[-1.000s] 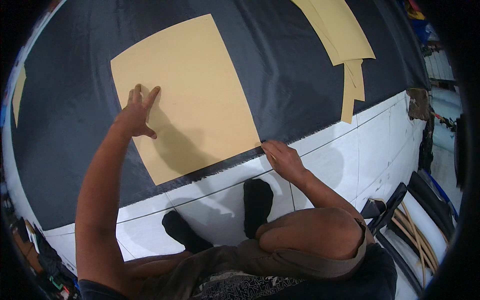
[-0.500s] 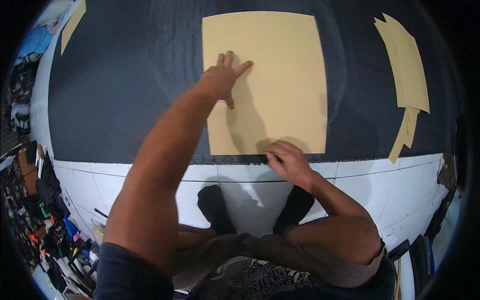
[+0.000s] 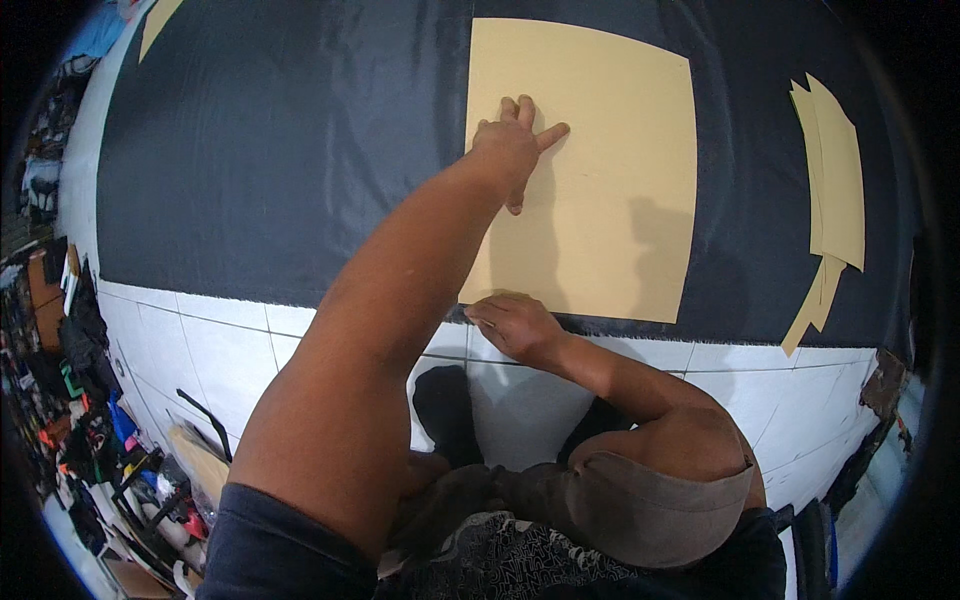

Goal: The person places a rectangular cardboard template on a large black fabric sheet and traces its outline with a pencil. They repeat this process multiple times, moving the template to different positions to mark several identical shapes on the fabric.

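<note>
A large tan sheet of card or paper (image 3: 620, 150) lies flat on the black fabric (image 3: 250, 190). My left hand (image 3: 512, 148) is spread over the sheet's left part, fingers apart and pressing down, with nothing in it. Down at the sheet's near left corner, my right hand (image 3: 520, 328) rests with its fingers pinched together beside the fabric's edge. Whatever sits between those fingertips, if anything, is too small and hidden to name.
Several narrow tan pieces (image 3: 835, 185) lie overlapped on the fabric to the right. Another tan piece (image 3: 158, 25) shows at the far left. White floor tiles (image 3: 230, 350) border the fabric on the near side, and mixed clutter (image 3: 130, 480) crowds the lower left.
My right hand has slid left along the sheet's near edge, from about its middle to the near left corner. The left hand stays spread on the sheet while the whole view has shifted.
</note>
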### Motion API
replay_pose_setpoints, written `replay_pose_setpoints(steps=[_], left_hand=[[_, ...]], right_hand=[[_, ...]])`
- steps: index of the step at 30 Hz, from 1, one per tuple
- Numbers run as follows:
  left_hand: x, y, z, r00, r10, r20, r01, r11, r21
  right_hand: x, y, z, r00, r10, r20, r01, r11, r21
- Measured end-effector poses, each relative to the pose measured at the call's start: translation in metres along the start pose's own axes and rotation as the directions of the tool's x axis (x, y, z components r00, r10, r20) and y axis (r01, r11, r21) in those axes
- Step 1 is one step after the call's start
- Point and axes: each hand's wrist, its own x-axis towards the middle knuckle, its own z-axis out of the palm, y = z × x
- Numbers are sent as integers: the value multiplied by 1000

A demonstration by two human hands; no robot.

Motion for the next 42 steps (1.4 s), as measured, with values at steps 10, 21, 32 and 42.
replay_pose_setpoints(steps=[10,21,32,42], left_hand=[[6,1,1,999,-5,35,4,999,45],[2,0,1,1000,-1,-12,1,999,36],[-6,2,-3,1000,-10,-14,10,1000,2],[-1,6,-4,1000,-25,5,25,999,-23]], right_hand=[[1,6,9,998,-65,-4,64,990,-124],[-38,6,-33,999,35,-1,-34,974,-222],[-85,13,-63,973,230,-7,-221,929,-296],[-104,6,-77,930,357,-89,-366,921,-136]])
